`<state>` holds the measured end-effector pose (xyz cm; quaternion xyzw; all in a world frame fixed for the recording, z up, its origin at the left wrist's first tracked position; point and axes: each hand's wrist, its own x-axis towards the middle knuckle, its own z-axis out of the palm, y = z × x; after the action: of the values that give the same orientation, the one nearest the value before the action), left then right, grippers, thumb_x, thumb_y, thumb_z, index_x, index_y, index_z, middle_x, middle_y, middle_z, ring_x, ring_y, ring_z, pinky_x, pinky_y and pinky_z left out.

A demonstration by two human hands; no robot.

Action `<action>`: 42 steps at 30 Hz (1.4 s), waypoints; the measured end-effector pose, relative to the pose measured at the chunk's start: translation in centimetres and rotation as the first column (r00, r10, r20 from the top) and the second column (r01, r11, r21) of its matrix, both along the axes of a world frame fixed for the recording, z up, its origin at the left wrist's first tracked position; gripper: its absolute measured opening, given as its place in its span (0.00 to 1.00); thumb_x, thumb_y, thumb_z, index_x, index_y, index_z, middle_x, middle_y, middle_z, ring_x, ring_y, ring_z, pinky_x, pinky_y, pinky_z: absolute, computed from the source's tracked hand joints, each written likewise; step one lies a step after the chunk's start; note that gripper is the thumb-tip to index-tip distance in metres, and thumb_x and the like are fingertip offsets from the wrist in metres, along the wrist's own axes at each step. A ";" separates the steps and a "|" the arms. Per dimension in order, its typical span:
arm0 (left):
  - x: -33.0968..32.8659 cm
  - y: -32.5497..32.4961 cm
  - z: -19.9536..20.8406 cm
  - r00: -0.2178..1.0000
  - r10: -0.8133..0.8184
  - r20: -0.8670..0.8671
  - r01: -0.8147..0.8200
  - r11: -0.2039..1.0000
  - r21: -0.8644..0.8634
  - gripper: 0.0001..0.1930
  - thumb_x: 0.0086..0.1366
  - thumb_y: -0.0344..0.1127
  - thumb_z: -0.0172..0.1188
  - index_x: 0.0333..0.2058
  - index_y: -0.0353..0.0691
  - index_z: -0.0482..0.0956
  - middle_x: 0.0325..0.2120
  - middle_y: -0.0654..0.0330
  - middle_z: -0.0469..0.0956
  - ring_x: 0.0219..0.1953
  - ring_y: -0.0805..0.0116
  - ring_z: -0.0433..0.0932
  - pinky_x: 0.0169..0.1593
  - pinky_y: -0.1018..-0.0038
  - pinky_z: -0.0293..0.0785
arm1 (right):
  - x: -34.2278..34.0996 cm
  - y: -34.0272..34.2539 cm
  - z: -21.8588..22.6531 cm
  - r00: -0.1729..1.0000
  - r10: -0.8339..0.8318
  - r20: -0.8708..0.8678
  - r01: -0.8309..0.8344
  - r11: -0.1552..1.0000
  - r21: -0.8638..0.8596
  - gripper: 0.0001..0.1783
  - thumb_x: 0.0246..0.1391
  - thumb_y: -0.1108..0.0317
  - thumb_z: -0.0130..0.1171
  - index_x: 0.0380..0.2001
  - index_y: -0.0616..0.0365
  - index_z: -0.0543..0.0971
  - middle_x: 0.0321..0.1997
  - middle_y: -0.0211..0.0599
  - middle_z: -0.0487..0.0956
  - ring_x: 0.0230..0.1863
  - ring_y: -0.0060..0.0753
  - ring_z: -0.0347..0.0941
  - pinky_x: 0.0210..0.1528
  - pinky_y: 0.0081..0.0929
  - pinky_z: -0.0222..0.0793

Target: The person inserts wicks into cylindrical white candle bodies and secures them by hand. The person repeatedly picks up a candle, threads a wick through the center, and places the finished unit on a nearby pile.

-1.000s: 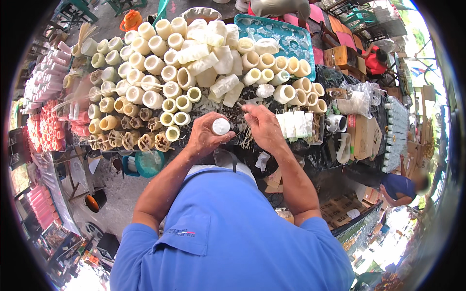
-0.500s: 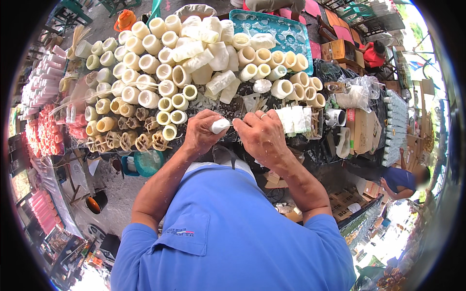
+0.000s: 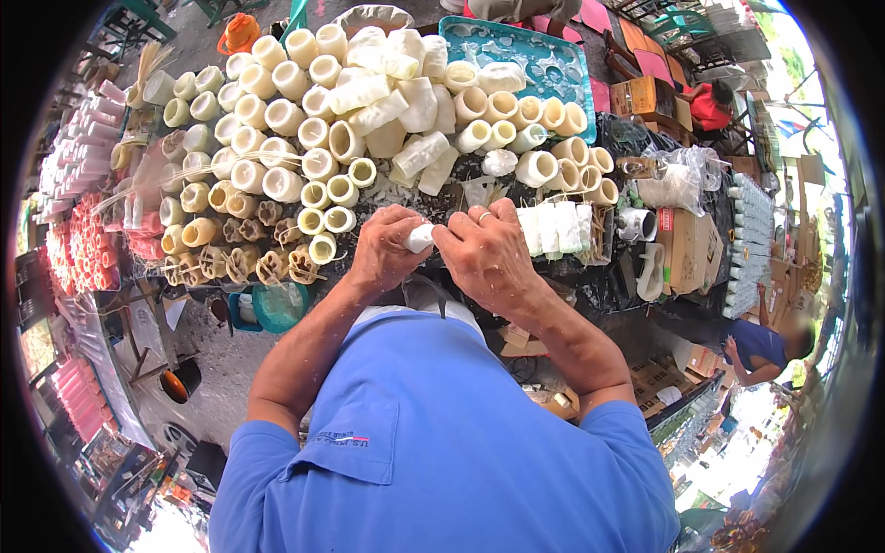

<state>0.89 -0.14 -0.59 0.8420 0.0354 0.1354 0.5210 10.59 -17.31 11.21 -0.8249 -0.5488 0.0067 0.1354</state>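
At the surface's near edge, left hand and right hand meet, both clamped on one small white tube, held just above the surface. Ring on a right finger. Beyond: dozens of finished cream tubes stacked open-end out, a short white row just right of the hands. Judged: most stock done, this piece in work; amount left can't be told.

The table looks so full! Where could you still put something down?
Not many spots. The teal tray has some bare room at its right end. A small dark gap shows beside the hands, near the white wrapped rolls. The left side is packed with tubes.
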 end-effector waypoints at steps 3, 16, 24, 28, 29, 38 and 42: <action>0.1 -0.2 0.5 1.000 0.005 -0.001 -0.005 0.999 0.041 0.20 0.47 0.32 0.80 0.42 0.38 0.88 0.41 0.54 0.86 0.44 0.51 0.84 0.50 0.59 0.80 | 0.1 0.1 -0.3 1.000 0.011 -0.018 -0.011 1.000 0.005 0.03 0.51 0.68 0.63 0.27 0.54 0.81 0.29 0.34 0.77 0.33 0.37 0.74 0.44 0.43 0.61; -0.2 -0.7 1.5 0.980 -0.027 -0.195 0.032 0.999 0.023 0.30 0.52 0.37 0.79 0.55 0.38 0.82 0.53 0.48 0.80 0.57 0.46 0.79 0.63 0.53 0.75 | 0.4 -0.1 -0.7 0.995 0.012 -0.102 -0.012 1.000 0.007 0.03 0.52 0.73 0.62 0.32 0.55 0.81 0.30 0.34 0.78 0.36 0.40 0.78 0.50 0.42 0.61; -0.5 -0.8 2.5 0.988 -0.084 -0.126 0.082 0.996 -0.027 0.30 0.53 0.38 0.80 0.54 0.38 0.83 0.53 0.47 0.80 0.55 0.44 0.81 0.61 0.54 0.78 | -0.3 0.0 -1.2 0.998 0.001 -0.063 0.003 0.998 0.066 0.07 0.52 0.74 0.61 0.35 0.56 0.83 0.31 0.33 0.80 0.37 0.39 0.79 0.51 0.43 0.62; -0.8 -0.8 2.8 0.983 -0.069 -0.168 0.058 0.996 -0.067 0.28 0.53 0.39 0.80 0.53 0.37 0.83 0.52 0.46 0.81 0.53 0.44 0.82 0.59 0.54 0.80 | -0.1 -0.4 -1.1 0.994 0.014 -0.108 -0.003 0.995 0.097 0.07 0.54 0.73 0.60 0.36 0.57 0.83 0.34 0.35 0.82 0.38 0.40 0.80 0.55 0.44 0.62; -0.9 -0.8 2.8 0.984 -0.057 -0.167 0.048 0.997 -0.056 0.29 0.54 0.39 0.79 0.53 0.37 0.83 0.52 0.47 0.81 0.53 0.44 0.82 0.59 0.54 0.80 | 0.2 -0.7 -1.0 0.995 0.021 -0.101 -0.008 0.992 0.126 0.08 0.55 0.72 0.59 0.37 0.58 0.83 0.34 0.36 0.82 0.38 0.40 0.81 0.55 0.45 0.63; -0.9 -1.3 2.5 0.994 -0.039 -0.106 0.041 0.999 0.015 0.30 0.53 0.38 0.80 0.55 0.36 0.83 0.52 0.49 0.81 0.52 0.47 0.84 0.56 0.57 0.81 | 0.0 -0.8 -0.8 0.996 0.030 -0.088 -0.029 1.000 0.011 0.06 0.57 0.71 0.58 0.36 0.59 0.83 0.34 0.38 0.83 0.40 0.41 0.82 0.61 0.50 0.62; -1.2 -1.4 2.7 0.982 -0.056 -0.180 0.046 0.997 -0.062 0.30 0.56 0.38 0.78 0.57 0.38 0.82 0.55 0.48 0.80 0.57 0.45 0.80 0.62 0.54 0.77 | -0.1 -1.2 -0.7 0.994 -0.010 -0.112 0.027 0.989 0.146 0.07 0.56 0.70 0.59 0.36 0.59 0.82 0.33 0.39 0.82 0.40 0.41 0.82 0.63 0.52 0.61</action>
<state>-0.32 -1.58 2.11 0.8361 0.0651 0.0433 0.5430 10.51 -18.52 10.52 -0.8160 -0.5318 0.0106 0.2262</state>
